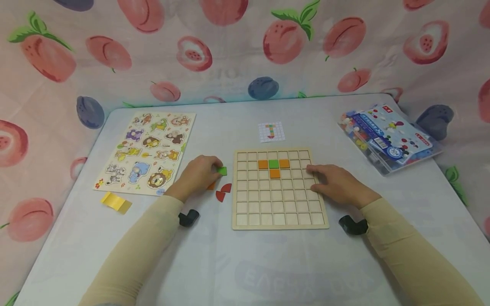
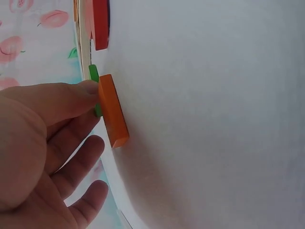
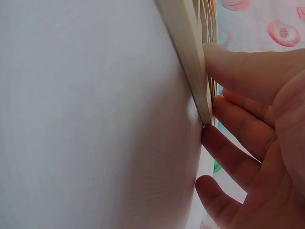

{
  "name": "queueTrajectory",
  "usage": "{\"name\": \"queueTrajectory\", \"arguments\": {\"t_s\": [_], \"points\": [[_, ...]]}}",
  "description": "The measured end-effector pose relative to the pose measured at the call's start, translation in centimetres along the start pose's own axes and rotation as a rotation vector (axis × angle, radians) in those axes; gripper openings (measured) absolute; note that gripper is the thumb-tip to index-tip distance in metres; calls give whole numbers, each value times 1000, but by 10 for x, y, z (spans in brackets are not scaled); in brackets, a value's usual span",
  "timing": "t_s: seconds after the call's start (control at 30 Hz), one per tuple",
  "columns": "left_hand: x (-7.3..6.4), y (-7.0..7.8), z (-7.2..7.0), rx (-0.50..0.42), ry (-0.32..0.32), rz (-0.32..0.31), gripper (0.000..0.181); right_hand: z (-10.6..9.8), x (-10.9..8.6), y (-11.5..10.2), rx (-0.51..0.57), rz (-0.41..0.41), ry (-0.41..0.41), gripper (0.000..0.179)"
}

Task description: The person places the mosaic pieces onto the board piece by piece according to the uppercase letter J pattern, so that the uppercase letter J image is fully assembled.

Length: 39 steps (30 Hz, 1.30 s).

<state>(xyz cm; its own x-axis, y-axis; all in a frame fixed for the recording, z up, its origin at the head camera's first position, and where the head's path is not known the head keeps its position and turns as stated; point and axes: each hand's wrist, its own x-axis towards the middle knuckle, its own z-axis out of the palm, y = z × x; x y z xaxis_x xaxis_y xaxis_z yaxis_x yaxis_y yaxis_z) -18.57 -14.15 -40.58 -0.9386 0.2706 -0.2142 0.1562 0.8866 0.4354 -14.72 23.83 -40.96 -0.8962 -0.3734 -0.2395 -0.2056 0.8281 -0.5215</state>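
Note:
Between thumb and forefinger, my left hand [image 1: 199, 175] pinches a small green square tile [image 1: 222, 171], left of the wooden grid board [image 1: 281, 227]. Just under that hand an orange tile [image 2: 113, 112] lies on the table, and beside it are two red quarter-round pieces [image 1: 220, 196]. Set into the board's upper cells are a green tile [image 1: 273, 164] flanked by two orange ones, with another orange tile [image 1: 274, 173] directly below. My right hand [image 1: 338, 185] rests at the board's right edge, its thumb [image 3: 238, 69] and fingertips touching the rim, fingers loosely extended.
Behind the board lies a gridded card [image 1: 272, 132] with a coloured T-like pattern. An animal puzzle board [image 1: 128, 163] is at the left, a folded yellow piece [image 1: 116, 202] in front of it. At the back right sits a clear plastic box [image 1: 390, 138] of coloured parts.

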Motion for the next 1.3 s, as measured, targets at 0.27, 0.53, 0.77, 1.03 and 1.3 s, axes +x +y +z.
{"name": "queueTrajectory", "arguments": {"t_s": [0.27, 0.53, 0.77, 1.03, 1.3], "points": [[0, 4, 1, 4, 20, 12, 31, 1, 0, 1, -2, -6, 0, 59], [-2, 18, 0, 1, 43, 40, 30, 0, -1, 0, 4, 5, -6, 59], [-4, 30, -1, -19, 22, 83, 30, 0, -1, 0, 6, 13, -6, 59], [-2, 44, 3, -17, -1, 110, 30, -1, 0, 0, 6, 8, -9, 60], [1, 59, 10, -13, -17, 132, 26, -1, 0, -3, 10, 14, -12, 60]]}}
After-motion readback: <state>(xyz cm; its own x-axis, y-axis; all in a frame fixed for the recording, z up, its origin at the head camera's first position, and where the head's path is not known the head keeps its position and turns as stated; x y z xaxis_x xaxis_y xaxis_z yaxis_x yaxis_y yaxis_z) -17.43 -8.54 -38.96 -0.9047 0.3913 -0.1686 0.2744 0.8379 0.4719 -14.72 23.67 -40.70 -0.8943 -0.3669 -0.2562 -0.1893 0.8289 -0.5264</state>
